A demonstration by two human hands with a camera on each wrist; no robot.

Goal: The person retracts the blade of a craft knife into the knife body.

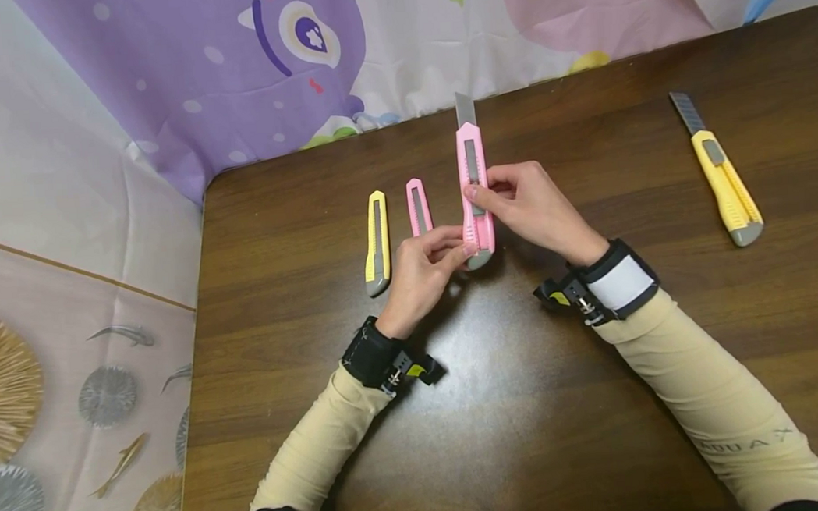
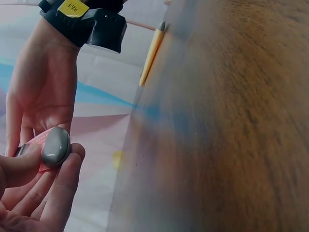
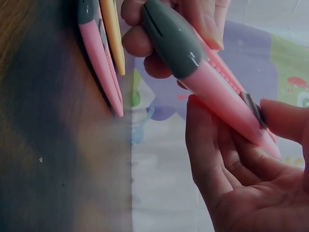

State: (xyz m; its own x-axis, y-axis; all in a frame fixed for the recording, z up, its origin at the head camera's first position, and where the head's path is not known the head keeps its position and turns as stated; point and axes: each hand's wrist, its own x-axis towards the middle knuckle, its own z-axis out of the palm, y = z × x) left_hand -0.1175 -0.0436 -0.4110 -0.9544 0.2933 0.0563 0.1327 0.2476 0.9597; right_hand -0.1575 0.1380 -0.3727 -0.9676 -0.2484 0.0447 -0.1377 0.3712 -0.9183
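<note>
A pink utility knife (image 1: pixel 472 166), its blade (image 1: pixel 466 110) extended away from me, is held up over the table between both hands. My left hand (image 1: pixel 419 277) pinches its lower end by the grey end cap (image 2: pixel 56 147). Higher up, my right hand (image 1: pixel 536 207) grips the knife body, with the thumb at the dark slider (image 3: pixel 253 110). Beside the left hand lies a second pink utility knife (image 1: pixel 416 202), its lower part hidden by that hand. Left of it a yellow utility knife (image 1: pixel 377 238) rests with no blade showing.
Off to the right on the wooden table (image 1: pixel 658 193) lies another yellow utility knife (image 1: pixel 727 189) with its blade out. A printed curtain (image 1: pixel 410 44) hangs along the far edge, and patterned cloth (image 1: pixel 99 251) covers the left side beyond the table. Each wrist wears a strapped camera.
</note>
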